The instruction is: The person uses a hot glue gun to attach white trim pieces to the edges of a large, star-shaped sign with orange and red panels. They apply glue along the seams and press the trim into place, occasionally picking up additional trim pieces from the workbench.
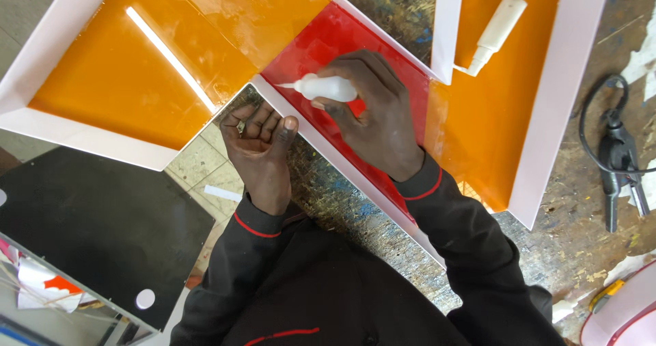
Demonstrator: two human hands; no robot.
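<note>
Black sleeves (328,298) with red piping, nearest the lens, fill the bottom centre and run up to both wrists; beyond them, the items by descending size.

Sign assembly of white-walled channel shapes (547,113) with glossy faces, spread across the upper half of the view: large orange face (130,79) at left, second orange face (478,113) at right, narrower red face (328,45) between them.

Worn, paint-flecked workbench (342,209), visible under and between the shapes and at the right edge.

Black panel (89,223) with a small round hole, lower left, partly over a tiled floor.

Black corded tool (618,158), lying on the bench at far right, well apart from both hands.

Right hand (372,113), over the red face, fingers curled and closed round a small white squeeze bottle (328,87); bottle lies near horizontal, its fine nozzle pointing left toward the white wall bordering the red face; whether the tip touches the wall cannot be told.

Left hand (260,141), just beside the right and below the nozzle, palm up and half open, fingers bent against the lower corner of the white wall where the orange and red sections meet; nothing gripped.

Second white applicator bottle (497,31), lying loose on the right orange face, nozzle down-left, near the white divider; untouched.

Yellow-handled item (605,295), partly seen at lower right; kind not clear.
</note>
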